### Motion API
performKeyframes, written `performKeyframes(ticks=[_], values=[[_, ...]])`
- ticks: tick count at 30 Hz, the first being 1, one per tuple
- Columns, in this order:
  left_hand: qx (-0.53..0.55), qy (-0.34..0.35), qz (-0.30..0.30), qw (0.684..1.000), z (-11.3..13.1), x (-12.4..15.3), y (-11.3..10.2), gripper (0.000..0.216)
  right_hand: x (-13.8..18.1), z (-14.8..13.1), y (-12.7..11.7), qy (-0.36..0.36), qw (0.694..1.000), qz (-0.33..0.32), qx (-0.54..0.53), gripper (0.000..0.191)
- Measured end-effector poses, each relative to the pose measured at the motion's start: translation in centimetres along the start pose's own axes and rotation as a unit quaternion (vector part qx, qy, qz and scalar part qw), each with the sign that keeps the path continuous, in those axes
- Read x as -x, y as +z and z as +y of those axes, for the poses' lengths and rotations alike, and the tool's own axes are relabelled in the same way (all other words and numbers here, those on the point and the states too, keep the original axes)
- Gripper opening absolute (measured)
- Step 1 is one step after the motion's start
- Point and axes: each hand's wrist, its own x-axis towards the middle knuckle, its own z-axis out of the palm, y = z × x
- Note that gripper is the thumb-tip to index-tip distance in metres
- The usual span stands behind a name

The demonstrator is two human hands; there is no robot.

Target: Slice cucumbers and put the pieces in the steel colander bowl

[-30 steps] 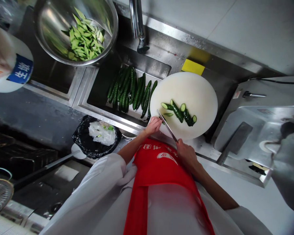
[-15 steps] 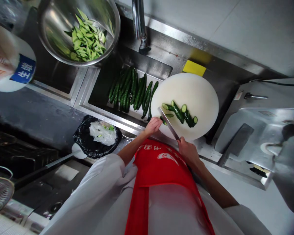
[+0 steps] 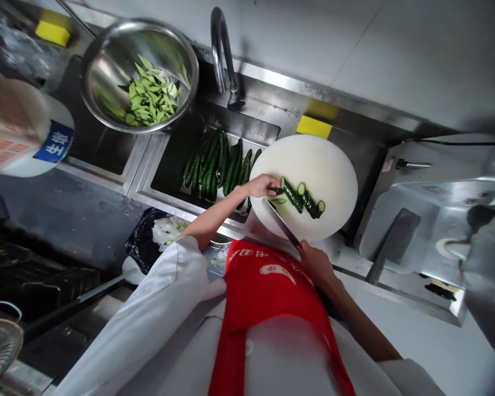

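A round white cutting board [image 3: 313, 159] lies on the steel counter with several cut cucumber pieces [image 3: 303, 199] on it. My left hand [image 3: 260, 185] reaches over the board's left edge, fingers closed on the end of a cucumber piece. My right hand [image 3: 317, 265] grips the handle of a cleaver [image 3: 281, 221], whose blade lies low across the board's near edge, just below the cucumber.
Several whole cucumbers [image 3: 216, 164] lie in the sink [image 3: 165, 165] left of the board. A steel bowl [image 3: 107, 60] with sliced cucumber sits at the upper left near the faucet [image 3: 225, 52]. A black-bagged bin [image 3: 142, 242] stands below the sink. A slicing machine [image 3: 433, 220] is at right.
My left hand has moved up from the board's near edge to the cucumber pieces and closed on one. The cleaver blade has shifted slightly toward me. The view tilted down.
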Motion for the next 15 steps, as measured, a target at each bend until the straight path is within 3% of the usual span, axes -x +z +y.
performKeyframes(ticks=[4,9,12,15], values=[[0.001,-0.109,0.151,0.982,-0.1,4.1,0.6,0.023,0.3,1.0,1.1,0.048,0.997,0.044,-0.042,0.026],[0.082,-0.219,0.247,0.940,1.7,6.7,7.0,0.029,0.2,0.5,1.6,0.042,0.995,0.054,-0.079,0.028],[0.029,-0.189,0.311,0.931,2.5,7.0,10.2,0.029,0.1,0.0,1.2,0.025,0.995,0.052,-0.077,0.029],[-0.111,-0.079,0.309,0.941,2.8,7.1,10.6,0.021,0.2,0.0,0.9,0.032,0.997,0.034,-0.064,0.029]])
